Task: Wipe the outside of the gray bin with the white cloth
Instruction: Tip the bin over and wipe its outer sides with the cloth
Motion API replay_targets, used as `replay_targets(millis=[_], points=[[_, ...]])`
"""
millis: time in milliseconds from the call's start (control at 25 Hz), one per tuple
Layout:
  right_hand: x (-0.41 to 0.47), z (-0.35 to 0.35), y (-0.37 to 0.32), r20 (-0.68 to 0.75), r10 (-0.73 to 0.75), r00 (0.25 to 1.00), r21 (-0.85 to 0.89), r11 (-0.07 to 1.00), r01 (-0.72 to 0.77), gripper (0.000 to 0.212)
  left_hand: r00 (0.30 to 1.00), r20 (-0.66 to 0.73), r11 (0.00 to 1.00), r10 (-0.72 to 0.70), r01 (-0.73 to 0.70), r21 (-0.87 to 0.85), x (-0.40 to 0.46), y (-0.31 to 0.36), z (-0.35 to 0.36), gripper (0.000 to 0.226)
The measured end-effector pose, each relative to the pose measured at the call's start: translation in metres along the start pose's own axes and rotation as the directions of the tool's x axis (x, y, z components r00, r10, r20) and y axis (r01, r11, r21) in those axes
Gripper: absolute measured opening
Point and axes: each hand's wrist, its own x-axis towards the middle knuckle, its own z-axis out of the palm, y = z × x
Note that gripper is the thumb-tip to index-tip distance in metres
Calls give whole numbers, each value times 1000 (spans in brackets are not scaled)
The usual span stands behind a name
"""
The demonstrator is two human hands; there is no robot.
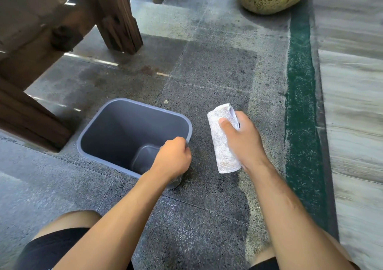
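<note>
On a stone floor, left hand grips the bin rim, right hand holding the cloth just right of it

Gray rectangular plastic bin with rounded corners, upright, open and empty on the speckled stone floor, folded white terry cloth just beside it, held off the floor

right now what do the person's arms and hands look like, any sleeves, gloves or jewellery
Both forearms are bare up to the bottom edge of the picture, with no sleeves in view. The left hand and the right hand wear no gloves, and no rings, watch or wristbands show on what is visible. The only clothing in view is dark shorts over the knees.
</note>
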Motion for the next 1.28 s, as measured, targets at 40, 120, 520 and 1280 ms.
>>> replay_targets(millis=[40,120,520,1280], points=[[0,-1,0,-4,2,1000,-14,1000,-2,10,1000,-15,1000,3,-3,-14,0,0,-4,35],[0,-3,0,-3,6,1000,-33,999,-6,9,998,-64,998,17,-20,-51,1,-2,-15,37],[-3,13,-8,22,-31,999,-43,999,32,9,992,-126,809,-3,-72,-584,6,-23,-66,32],[5,100,-42,-259,15,966,227,973,46,10,928,-372,879,-33,-151,-452,12,-5,-59,49]])
